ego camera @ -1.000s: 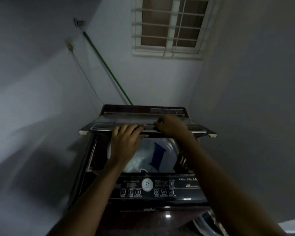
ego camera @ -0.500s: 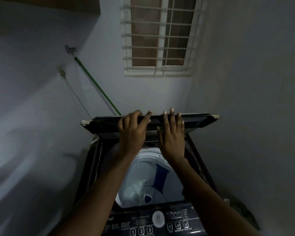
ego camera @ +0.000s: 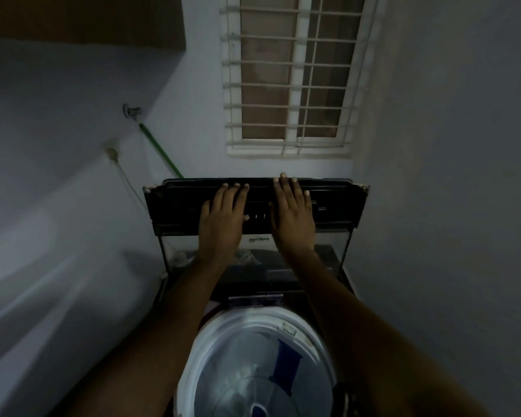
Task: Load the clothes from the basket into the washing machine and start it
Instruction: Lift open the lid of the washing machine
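While both palms lie flat against the raised, folded lid, my left hand and right hand press it with straight fingers and grip nothing. It looks stiff and glossy, likely slippery; the edge at my fingertips seems the surest hold. Below my wrists the drum gapes. I see no basket or clothes. Beyond my fingertips are a barred window and the back wall, which may stop the lid; left, a green hose.
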The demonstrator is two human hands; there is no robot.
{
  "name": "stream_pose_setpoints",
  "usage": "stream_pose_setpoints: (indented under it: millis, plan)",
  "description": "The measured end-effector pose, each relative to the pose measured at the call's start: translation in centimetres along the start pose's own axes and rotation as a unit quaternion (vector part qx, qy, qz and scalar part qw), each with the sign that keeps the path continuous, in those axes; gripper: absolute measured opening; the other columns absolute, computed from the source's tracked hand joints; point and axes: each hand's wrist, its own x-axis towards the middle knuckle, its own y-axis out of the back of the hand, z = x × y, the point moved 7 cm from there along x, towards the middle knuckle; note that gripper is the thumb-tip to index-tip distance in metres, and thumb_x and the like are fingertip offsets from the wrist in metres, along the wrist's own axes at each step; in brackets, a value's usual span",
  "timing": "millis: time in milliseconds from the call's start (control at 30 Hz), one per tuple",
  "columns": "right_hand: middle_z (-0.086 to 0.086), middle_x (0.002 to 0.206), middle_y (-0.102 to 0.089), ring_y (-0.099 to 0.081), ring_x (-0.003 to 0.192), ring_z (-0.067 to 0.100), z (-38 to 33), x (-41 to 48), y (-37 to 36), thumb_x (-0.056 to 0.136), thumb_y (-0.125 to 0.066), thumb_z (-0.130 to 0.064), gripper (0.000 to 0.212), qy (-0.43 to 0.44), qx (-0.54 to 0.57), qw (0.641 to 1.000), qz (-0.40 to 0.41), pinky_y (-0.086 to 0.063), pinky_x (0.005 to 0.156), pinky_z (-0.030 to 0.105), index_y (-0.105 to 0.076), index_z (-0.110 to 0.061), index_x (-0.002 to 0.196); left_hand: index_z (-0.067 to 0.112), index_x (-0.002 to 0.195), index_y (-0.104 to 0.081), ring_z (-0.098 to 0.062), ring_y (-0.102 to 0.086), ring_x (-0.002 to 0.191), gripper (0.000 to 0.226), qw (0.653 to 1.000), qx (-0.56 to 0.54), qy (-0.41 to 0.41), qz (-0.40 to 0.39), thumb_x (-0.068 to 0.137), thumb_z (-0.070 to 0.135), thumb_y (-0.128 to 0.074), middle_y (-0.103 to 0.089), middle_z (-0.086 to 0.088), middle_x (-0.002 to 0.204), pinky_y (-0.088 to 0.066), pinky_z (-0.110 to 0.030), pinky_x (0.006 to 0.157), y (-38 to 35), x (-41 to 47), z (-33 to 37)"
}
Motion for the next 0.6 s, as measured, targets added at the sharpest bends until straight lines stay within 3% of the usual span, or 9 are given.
stream_pose_setpoints:
  millis: [100, 267, 600]
  plan:
    - [0.001, 0.158, -0.025, -0.016, 0.148, 0.019, 0.8, 2.0, -1.6, 0.103, -0.037, -0.027, 0.049, -0.001, 0.003, 1.0, -0.031, -0.014, 0.12, 0.043, -0.029, -0.016, 0.15, 0.014, 0.142, -0.047, -0.03, -0.049, 0.131, 0.074, 0.999, 0.001, 0.01, -0.037, 0.077, 0.027, -0.08, -0.056, -0.011, 0.136, -0.048, -0.044, 0.09, -1.5, 2.1, -0.6]
    - [-0.001, 0.16, -0.019, -0.011, 0.149, 0.019, 2.0, 4.9, -4.2, 0.104, -0.033, -0.028, 0.05, 0.001, 0.019, 0.997, -0.072, -0.012, 0.121, 0.041, -0.024, -0.018, 0.152, 0.016, 0.15, -0.036, -0.029, -0.037, 0.14, 0.077, 0.995, 0.015, 0.032, -0.092, 0.084, 0.026, -0.073, -0.045, -0.011, 0.146, -0.043, -0.047, 0.095, -4.2, 4.8, -1.4]
    - [-0.004, 0.161, -0.01, -0.004, 0.149, 0.017, 4.0, 8.0, -8.8, 0.094, -0.045, -0.003, 0.07, -0.022, 0.034, 0.99, -0.134, -0.015, 0.121, 0.039, -0.013, -0.021, 0.153, 0.017, 0.154, -0.023, -0.028, -0.026, 0.143, 0.077, 0.985, 0.025, 0.035, -0.169, 0.091, 0.026, -0.065, -0.034, -0.011, 0.15, -0.038, -0.046, 0.099, -9.3, 8.4, -2.8]
